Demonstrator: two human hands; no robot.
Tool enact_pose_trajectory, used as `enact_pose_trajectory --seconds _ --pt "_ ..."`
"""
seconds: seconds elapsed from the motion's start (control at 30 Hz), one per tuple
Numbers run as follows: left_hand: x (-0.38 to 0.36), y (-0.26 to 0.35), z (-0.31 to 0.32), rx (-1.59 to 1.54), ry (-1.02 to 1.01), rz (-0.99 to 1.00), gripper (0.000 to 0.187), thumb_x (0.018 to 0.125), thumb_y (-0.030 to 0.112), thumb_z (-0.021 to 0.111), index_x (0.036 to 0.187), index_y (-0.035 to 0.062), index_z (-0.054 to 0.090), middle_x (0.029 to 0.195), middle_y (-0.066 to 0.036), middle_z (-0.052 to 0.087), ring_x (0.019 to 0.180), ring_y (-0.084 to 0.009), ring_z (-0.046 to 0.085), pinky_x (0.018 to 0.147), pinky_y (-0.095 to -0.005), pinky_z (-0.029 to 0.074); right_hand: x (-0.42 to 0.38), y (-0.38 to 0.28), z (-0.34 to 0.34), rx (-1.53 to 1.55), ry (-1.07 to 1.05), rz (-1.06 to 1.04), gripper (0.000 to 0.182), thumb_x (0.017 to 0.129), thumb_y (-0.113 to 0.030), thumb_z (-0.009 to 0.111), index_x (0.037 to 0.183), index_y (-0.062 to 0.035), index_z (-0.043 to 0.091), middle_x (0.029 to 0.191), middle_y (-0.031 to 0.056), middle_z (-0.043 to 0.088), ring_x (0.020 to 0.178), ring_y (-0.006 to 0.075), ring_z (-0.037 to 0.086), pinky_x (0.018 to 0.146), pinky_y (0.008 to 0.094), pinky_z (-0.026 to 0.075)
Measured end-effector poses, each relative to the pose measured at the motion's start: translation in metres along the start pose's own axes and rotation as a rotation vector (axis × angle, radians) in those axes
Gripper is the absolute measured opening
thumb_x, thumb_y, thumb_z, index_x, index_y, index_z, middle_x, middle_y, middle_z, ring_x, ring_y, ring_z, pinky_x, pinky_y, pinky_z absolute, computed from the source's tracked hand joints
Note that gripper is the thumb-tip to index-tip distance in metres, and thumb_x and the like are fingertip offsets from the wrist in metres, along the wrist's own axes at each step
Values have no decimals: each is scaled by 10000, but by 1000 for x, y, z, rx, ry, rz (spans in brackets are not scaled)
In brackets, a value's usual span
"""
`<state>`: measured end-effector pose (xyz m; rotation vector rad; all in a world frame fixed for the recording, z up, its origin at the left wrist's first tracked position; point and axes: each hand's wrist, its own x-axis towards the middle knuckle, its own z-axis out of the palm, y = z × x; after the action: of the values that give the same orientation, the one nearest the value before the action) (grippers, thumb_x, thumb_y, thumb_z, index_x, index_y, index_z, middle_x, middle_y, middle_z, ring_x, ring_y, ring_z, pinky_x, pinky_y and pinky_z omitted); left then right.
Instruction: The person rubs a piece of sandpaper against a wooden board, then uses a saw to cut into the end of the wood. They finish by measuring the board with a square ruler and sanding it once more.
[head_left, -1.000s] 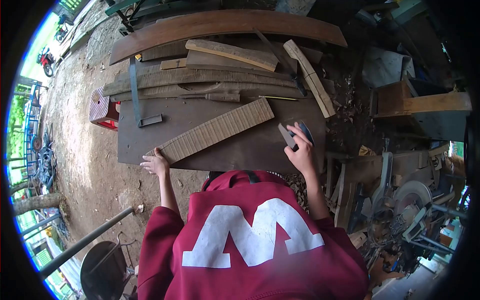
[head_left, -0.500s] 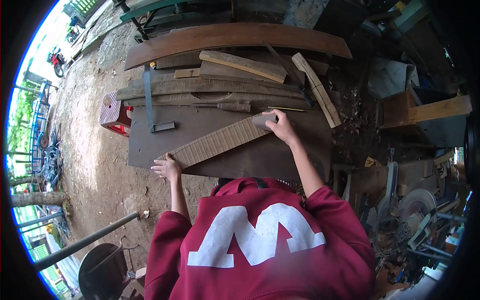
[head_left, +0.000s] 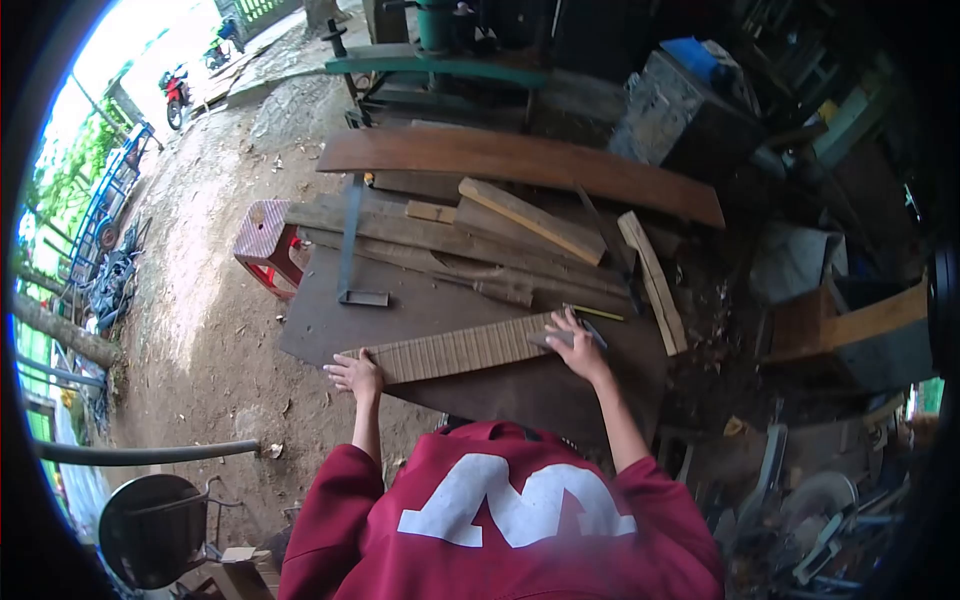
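A long striped wooden board (head_left: 462, 350) with dark lines across it lies slanted along the table's near side. My left hand (head_left: 357, 375) rests on the board's left end, its fingers spread out past the edge. At the other end, my right hand (head_left: 576, 345) presses a grey-brown piece of sandpaper (head_left: 549, 339) onto the board, the fingers partly covering it. A yellow pencil-like stick (head_left: 598, 313) lies just beyond the right hand.
The dark table (head_left: 325, 325) carries a try square (head_left: 352, 250), rough planks (head_left: 400, 228), a pale-edged block (head_left: 530, 220) and a pale wooden strip (head_left: 652, 285). A long curved brown plank (head_left: 520, 160) spans the far side. A red stool (head_left: 262, 240) stands left.
The view has tilted up, so the table sits lower in the picture. The board lies at a flatter slant, and my right hand's fingers have flattened over the sandpaper. My left hand stays at the left end.
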<state>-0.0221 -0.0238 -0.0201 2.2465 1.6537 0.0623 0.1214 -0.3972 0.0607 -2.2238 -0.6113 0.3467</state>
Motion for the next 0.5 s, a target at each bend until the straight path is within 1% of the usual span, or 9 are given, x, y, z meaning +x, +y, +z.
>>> enact_pose_trajectory --seconds 0.07,0.13,0.17,0.23,0.33,0.4,0.43,0.47,0.5 --pt "-2 6 -8 -47 -48 -59 734 830 477 432 1315 -17 189 1346 -348 17 1250 -489 50 967 -599 124 -3 1 -2 -139 -90 6 551 728 -290 645 1219 -107 473 1360 96 310 1293 295 180 1018 384 258" --pt "-5 18 -18 -52 -71 -210 754 800 474 482 1340 53 165 1349 -331 -119 1260 -466 -118 925 -667 61 -13 -1 -1 -119 -35 -22 575 703 -287 666 1221 -126 474 1379 84 271 1298 293 165 1021 385 255" --pt "-2 16 -11 -94 28 -171 780 777 489 506 1347 94 148 1346 -315 -168 1256 -454 -163 915 -677 16 -14 -2 -1 -115 9 -49 601 677 -285 686 1223 -144 476 1398 73 232 1302 290 150 1024 386 252" --pt "2 16 -12 -95 182 -11 776 777 468 513 1350 110 131 1350 -304 -178 1257 -445 -172 927 -661 -8 -22 -16 -7 -251 -82 -12 626 640 -271 713 1219 -208 484 1422 48 167 1313 282 100 1019 393 268" --pt "18 18 -17 27 295 105 762 775 464 516 1346 117 150 1361 -294 -163 1260 -448 -158 950 -635 -2 -32 3 9 -317 -84 -106 572 690 -277 682 1215 -163 485 1392 98 242 1299 296 159 996 392 295" --pt "13 19 -43 142 243 290 718 766 418 528 1336 133 196 1396 -229 -129 1282 -406 -139 955 -629 -10 -35 2 18 -34 128 46 500 759 -297 628 1188 -80 490 1327 163 342 1249 328 277 970 383 316" --pt "14 18 -49 224 239 432 696 758 387 535 1330 141 223 1411 -198 -114 1292 -385 -128 959 -625 -13 -34 4 19 -44 102 49 500 759 -297 628 1188 -80 490 1327 163 342 1249 328 277 970 383 316" --pt "17 19 -54 226 226 407 696 758 387 535 1330 141 223 1411 -198 -114 1292 -385 -128 959 -625 -13 -27 7 20 -45 226 75 487 785 -312 600 1174 -43 485 1294 190 372 1213 344 325 958 380 324" --pt "18 18 -57 191 226 516 665 737 333 537 1312 143 262 1418 -187 -63 1302 -366 -104 967 -616 -12 -22 12 23 -43 344 106 483 810 -327 573 1160 -6 480 1262 216 403 1177 361 373 946 377 332"
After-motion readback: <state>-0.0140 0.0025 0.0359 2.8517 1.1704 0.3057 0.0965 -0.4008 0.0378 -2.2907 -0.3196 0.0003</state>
